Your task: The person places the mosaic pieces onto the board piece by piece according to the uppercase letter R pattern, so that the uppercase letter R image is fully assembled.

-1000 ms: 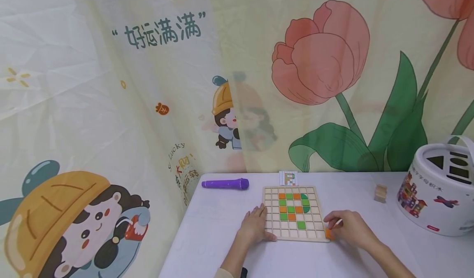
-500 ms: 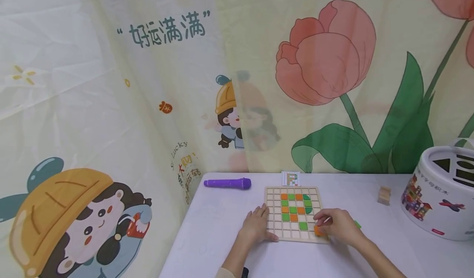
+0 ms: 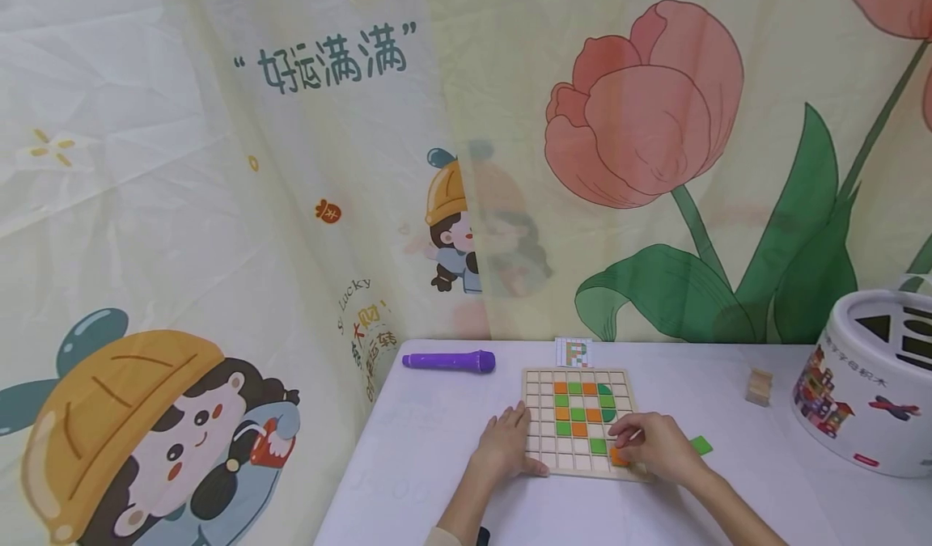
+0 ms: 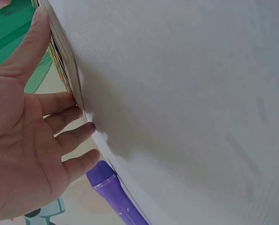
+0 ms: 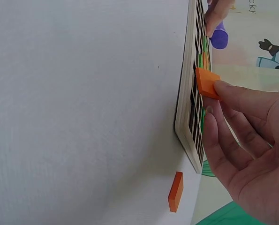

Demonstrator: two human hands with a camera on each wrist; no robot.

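Note:
My right hand [image 3: 658,447] pinches an orange square tile [image 5: 206,83] between thumb and fingers, over the lower right of a wooden grid board [image 3: 562,446]. Orange and green squares, with two dark green rounded pieces at the right, form a letter-like pattern on the grid. One green square [image 3: 598,446] sits just left of the held tile. My left hand [image 3: 498,447] rests at the board's left side, its fingers [image 4: 63,101] fairly straight against the edge and its thumb by the front corner.
A pattern card [image 3: 574,353] lies behind the board. Left of it is a purple microphone [image 3: 449,361]. To the right are a loose green tile [image 3: 701,446], small wooden blocks [image 3: 759,387] and a white bucket [image 3: 859,392]. Another orange tile [image 5: 176,192] lies beside the board.
My right hand has carried the orange tile left, from beside the board's right edge to over its lower right cells. The loose green tile has come into sight. My left hand stays in place.

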